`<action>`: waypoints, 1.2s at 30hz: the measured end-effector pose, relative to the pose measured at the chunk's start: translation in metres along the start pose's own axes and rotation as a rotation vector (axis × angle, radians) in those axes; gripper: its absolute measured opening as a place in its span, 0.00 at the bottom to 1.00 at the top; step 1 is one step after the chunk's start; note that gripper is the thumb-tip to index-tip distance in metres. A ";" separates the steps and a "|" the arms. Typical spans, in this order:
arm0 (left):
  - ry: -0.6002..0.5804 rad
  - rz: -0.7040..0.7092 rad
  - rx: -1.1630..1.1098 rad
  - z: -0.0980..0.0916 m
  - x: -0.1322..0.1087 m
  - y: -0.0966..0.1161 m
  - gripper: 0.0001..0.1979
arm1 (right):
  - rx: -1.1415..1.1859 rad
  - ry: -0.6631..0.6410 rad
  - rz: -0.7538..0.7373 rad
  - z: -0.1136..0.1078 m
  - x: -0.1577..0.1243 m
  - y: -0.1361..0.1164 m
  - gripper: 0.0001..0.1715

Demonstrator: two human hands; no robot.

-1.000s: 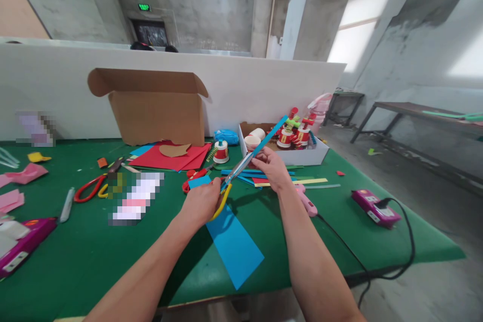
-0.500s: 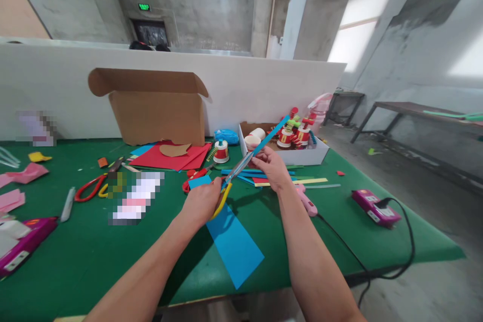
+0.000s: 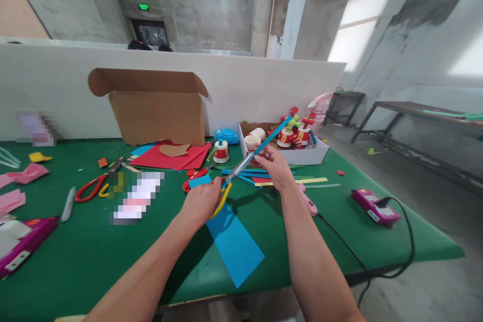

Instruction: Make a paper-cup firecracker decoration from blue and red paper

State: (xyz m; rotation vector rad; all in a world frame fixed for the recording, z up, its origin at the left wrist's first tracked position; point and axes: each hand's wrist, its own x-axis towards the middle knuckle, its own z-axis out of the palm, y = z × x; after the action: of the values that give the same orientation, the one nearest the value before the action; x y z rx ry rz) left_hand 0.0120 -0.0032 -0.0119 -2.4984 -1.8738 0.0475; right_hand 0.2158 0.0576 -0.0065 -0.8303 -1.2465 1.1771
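As left hand (image 3: 199, 203) grips scissors (image 3: 234, 173), right hand (image 3: 274, 167) pinches strip (image 3: 278, 130), probably paper.

Green table (image 3: 75, 261) bears blue sheet (image 3: 234, 246), red scissors (image 3: 88, 188), cardboard box (image 3: 158, 115).

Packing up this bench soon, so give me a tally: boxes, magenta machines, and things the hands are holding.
Boxes: 2 (brown cardboard box, white box)
Magenta machines: 2 (left magenta machine, right magenta machine)
Held things: 2 (yellow-handled scissors in the left hand, blue strip in the right hand)
Total: 6
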 end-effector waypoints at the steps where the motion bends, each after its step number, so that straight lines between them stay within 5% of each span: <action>1: 0.002 0.001 0.001 0.000 0.000 0.000 0.14 | 0.004 0.015 -0.003 -0.001 0.000 0.000 0.25; 36: -0.003 -0.008 0.002 -0.003 -0.002 0.001 0.15 | -0.029 -0.020 0.010 0.005 -0.002 0.001 0.24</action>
State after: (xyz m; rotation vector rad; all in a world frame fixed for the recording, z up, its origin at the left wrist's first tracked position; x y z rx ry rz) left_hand 0.0130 -0.0054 -0.0087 -2.4908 -1.8842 0.0536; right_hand 0.2109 0.0558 -0.0072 -0.8489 -1.2800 1.1801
